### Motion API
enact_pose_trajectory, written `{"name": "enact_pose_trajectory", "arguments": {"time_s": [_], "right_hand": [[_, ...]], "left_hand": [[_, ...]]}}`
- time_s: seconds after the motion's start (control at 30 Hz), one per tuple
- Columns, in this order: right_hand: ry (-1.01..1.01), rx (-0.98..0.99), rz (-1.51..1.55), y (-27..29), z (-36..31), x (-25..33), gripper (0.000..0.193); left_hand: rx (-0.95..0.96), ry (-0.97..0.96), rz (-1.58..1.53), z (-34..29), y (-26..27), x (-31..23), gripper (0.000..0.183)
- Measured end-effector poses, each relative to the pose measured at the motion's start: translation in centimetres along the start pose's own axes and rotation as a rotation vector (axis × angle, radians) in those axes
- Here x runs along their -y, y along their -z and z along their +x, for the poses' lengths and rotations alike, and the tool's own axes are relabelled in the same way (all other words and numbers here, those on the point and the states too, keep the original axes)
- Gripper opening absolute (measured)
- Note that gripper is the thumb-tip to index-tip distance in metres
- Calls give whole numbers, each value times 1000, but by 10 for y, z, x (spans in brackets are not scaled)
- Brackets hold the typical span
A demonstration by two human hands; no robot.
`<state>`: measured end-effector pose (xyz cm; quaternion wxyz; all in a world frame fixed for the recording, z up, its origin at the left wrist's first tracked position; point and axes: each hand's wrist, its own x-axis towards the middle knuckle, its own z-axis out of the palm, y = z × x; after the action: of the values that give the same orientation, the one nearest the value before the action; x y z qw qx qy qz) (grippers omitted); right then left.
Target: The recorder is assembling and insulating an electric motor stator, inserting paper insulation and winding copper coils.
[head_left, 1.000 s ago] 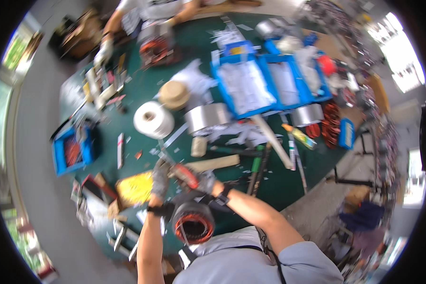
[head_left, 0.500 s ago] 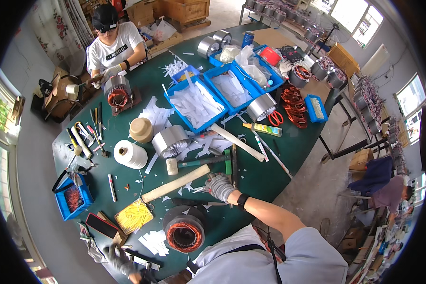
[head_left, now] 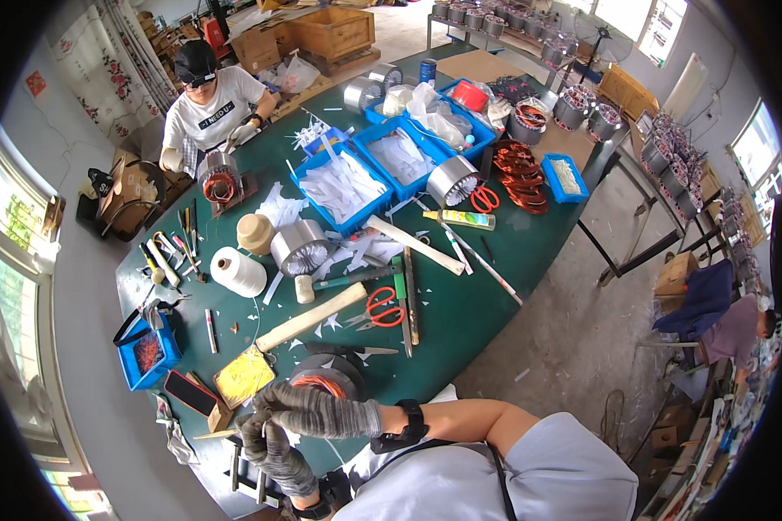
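At bench edge, low in view, both grey knit-gloved hands are brought together just in front of a round motor stator w/ copper-orange windings (head_left: 323, 379). Left hand (head_left: 268, 445) is curled, fingers up; right hand (head_left: 314, 411) is laid across above it, fingertips pinched at the left fingers. Whether sth small is gripped, or a glove is being tugged, cannot be told. Stator is sat on green tabletop (head_left: 460, 321), partly hidden by right hand, beside a yellow tray of thin strips (head_left: 244, 375). Red-handled scissors (head_left: 375, 308) & a long wooden mallet (head_left: 311, 316) are left lying, well apart from hands. Judged progress: windings seated in stator, no tool in hand; finishing work seemingly not yet resumed.
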<state>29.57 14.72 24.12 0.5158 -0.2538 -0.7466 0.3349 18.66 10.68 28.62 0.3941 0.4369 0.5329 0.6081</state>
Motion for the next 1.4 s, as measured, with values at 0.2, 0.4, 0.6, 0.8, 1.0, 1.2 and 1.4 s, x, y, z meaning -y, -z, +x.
{"name": "enact_pose_trajectory", "arguments": {"time_s": [0.2, 0.4, 0.6, 0.8, 1.0, 1.2, 1.4], "right_hand": [[-359, -24, 534, 26, -7, 40, 17], [-403, -130, 292, 39, -26, 51, 10], [-614, -134, 457, 51, -29, 65, 9], [-632, -78, 446, 43, -19, 69, 10], [-660, -48, 489, 34, -8, 68, 14], [-661, -29, 499, 29, -2, 68, 15], [-670, 16, 508, 29, 4, 64, 16]], "left_hand": [[-66, 161, -241, -21, -10, -2, 8], [-163, 1, 59, -35, -10, -26, 18], [199, -66, 137, -51, -11, -15, 8], [181, 23, 65, -60, -4, -23, 17], [140, -134, 69, -54, 6, -14, 16], [110, -156, 78, -53, 9, -13, 16], [57, -189, 101, -50, 10, -9, 16]]}}
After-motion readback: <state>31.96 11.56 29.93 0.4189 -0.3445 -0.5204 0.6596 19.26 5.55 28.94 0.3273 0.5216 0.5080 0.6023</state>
